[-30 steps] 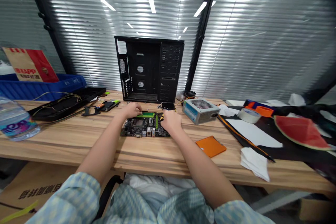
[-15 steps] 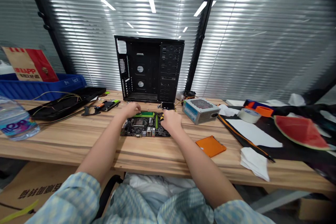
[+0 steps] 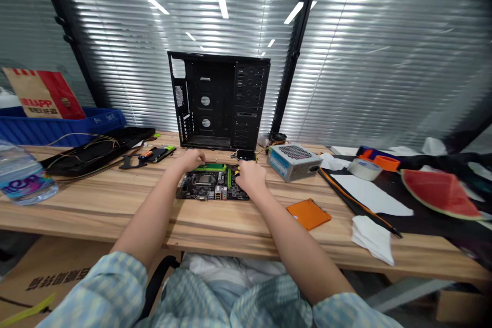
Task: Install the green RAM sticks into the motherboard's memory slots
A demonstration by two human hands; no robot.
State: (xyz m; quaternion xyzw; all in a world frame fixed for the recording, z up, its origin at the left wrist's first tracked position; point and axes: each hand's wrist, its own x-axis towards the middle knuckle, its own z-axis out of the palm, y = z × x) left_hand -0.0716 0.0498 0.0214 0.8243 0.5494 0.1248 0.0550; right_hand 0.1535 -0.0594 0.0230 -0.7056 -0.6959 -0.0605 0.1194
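Orange plate [image 3: 308, 214]: flat on worktop [image 3: 115, 205], near right. Motherboard [image 3: 209, 186]: centre, flat, long axis left-right, port edge facing near; unmoved since the earlier frame. Right hand [image 3: 249, 177]: on its far right corner, fingers curled under, grip cannot be told. Left hand [image 3: 191, 159]: half-open, fingertips on green memory stick [image 3: 210, 167], which lies left-right along the far edge; both hands unshifted. Computer case [image 3: 219, 102]: upright behind

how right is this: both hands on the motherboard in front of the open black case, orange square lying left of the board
One slip: the head view shows the orange square lying right of the motherboard, not left. The left hand and right hand are on the board, in front of the open black case.
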